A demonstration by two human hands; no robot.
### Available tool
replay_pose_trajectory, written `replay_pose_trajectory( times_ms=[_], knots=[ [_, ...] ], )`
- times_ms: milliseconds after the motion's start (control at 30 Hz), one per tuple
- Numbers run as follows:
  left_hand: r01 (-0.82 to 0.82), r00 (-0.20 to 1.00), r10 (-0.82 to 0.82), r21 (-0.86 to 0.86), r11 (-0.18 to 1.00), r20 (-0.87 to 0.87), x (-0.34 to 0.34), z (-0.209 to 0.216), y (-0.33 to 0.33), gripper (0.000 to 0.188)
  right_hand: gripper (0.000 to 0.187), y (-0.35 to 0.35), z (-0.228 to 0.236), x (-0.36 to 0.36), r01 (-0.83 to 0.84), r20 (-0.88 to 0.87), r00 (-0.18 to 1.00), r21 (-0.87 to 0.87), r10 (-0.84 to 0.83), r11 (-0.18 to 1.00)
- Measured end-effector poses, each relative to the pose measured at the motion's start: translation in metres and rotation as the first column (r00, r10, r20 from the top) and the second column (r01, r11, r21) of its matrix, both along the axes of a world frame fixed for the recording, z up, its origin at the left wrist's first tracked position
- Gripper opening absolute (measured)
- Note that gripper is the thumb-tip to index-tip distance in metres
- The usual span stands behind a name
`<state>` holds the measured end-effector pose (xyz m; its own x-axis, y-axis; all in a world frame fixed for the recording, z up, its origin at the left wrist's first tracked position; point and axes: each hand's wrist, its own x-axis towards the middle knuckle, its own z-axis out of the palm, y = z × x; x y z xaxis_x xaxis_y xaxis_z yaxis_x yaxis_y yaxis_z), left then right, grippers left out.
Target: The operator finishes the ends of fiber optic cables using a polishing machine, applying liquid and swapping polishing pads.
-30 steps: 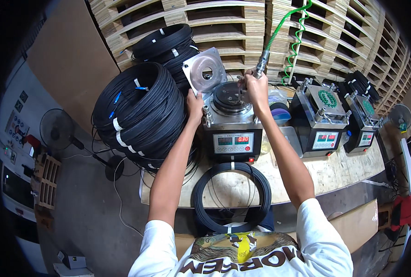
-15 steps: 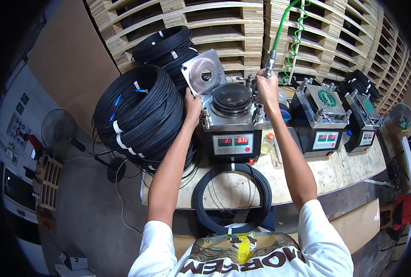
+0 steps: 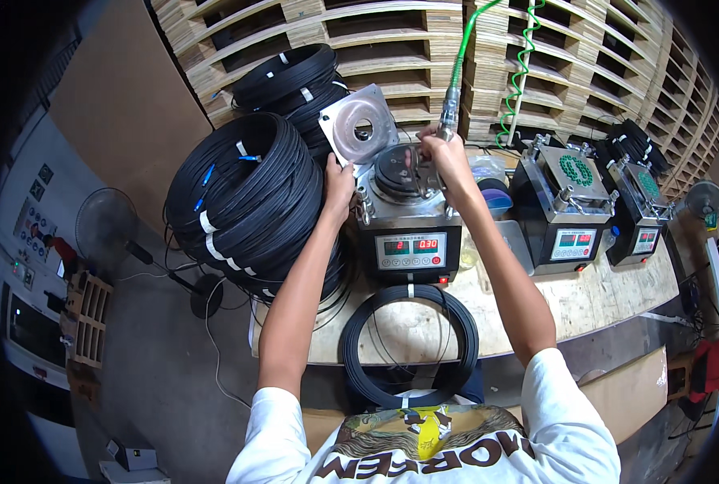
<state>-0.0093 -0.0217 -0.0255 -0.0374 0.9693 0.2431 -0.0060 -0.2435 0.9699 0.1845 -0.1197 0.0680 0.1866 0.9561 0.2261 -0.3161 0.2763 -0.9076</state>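
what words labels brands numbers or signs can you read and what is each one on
I won't copy the wording, but here is where it stands:
White shirt: large dark letters, legible.
Front machine's panel: red digits, legible; small print, too small.
Middle machine's panel: red digits, blurred; small print, too small.
Far right machine's panel: too small.
Signs on the left wall: too small.

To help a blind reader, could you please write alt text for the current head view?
A person's right hand holds a tool on a green hose by the round black top of a machine, while the left hand holds a tilted square metal plate. Black cable coils are stacked left; two similar machines stand right.
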Motion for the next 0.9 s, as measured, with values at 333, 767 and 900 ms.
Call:
replay_pose_trajectory(
  times_ms=[333, 767, 900],
  knots=[
    [-0.159, 0.977, 0.159, 0.011, 0.987, -0.141, 0.009, 0.010, 0.007, 0.047, 0.005, -0.044, -0.015, 0.011, 0.183, 0.144, 0.972, 0.042, -0.187, 0.982],
    [-0.212, 0.952, 0.220, 0.060, 0.975, -0.212, 0.005, 0.021, 0.013, 0.058, 0.003, 0.009, -0.015, 0.022, 0.400, 0.181, 0.870, 0.281, -0.458, 0.872],
    [-0.221, 0.947, 0.235, 0.086, 0.971, -0.217, 0.006, 0.018, 0.014, 0.053, 0.004, 0.023, -0.013, -0.008, 0.384, 0.053, 0.908, 0.290, -0.416, 0.876]
  ],
)
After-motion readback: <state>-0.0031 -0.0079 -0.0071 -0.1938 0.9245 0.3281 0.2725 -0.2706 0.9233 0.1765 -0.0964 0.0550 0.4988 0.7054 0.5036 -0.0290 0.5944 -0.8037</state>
